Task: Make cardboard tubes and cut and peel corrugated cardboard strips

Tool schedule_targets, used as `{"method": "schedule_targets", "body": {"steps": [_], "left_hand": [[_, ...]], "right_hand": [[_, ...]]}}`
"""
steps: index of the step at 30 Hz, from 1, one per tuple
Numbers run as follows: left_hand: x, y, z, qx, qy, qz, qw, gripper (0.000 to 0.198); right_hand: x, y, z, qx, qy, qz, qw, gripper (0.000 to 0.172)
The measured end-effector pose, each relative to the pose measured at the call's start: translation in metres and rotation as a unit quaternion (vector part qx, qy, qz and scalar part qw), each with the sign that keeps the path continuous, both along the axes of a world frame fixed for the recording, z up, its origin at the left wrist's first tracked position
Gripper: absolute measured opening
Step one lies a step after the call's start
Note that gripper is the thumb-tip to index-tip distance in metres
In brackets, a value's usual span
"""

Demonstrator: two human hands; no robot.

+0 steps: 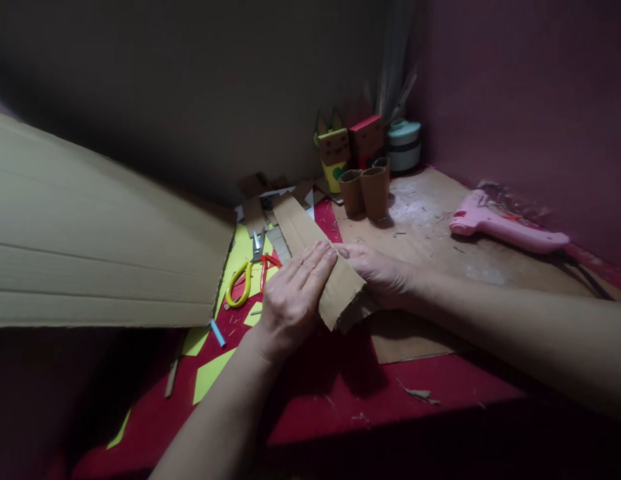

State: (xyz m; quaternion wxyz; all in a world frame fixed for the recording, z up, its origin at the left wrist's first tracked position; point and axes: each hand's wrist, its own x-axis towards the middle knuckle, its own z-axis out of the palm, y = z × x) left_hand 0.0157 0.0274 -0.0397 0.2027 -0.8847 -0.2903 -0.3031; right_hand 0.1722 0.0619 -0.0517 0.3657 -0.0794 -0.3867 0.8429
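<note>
A long strip of cardboard (343, 290) is held between my two hands above the table, slanting from the far left toward me. Its near end is ragged and seems folded or doubled. My left hand (297, 287) lies over its left side with the fingers pressed together on top. From the right, my right hand (373, 267) grips the strip's other side; most of its fingers are hidden behind the cardboard. Left of my left hand lie scissors (240, 283) with yellow and red handles, blades pointing away.
A large cardboard sheet (105, 233) juts in from the left. A pink glue gun (505, 223) lies on a board (425, 247) at the right. Cardboard tubes (374, 193), a decorated yellow box (334, 160) and a light-blue container (404, 143) stand behind. Yellow paper scraps (213, 373) litter the red tabletop (315, 420).
</note>
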Motion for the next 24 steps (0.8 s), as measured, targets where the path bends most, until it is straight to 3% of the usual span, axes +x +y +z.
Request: {"method": "schedule_targets", "body": {"steps": [10, 15, 24], "left_hand": [[0.002, -0.001, -0.005, -0.019, -0.114, 0.013, 0.993, 0.036], [0.004, -0.004, -0.004, -0.088, -0.174, -0.006, 0.981, 0.039], [0.007, -0.008, -0.004, -0.086, -0.170, -0.009, 0.982, 0.041]], "right_hand": [[-0.006, -0.003, -0.003, -0.029, -0.028, -0.012, 0.999, 0.024], [-0.003, 0.001, 0.004, -0.046, -0.003, -0.010, 0.999, 0.025], [-0.006, -0.006, 0.017, -0.017, 0.005, -0.039, 0.999, 0.025]]}}
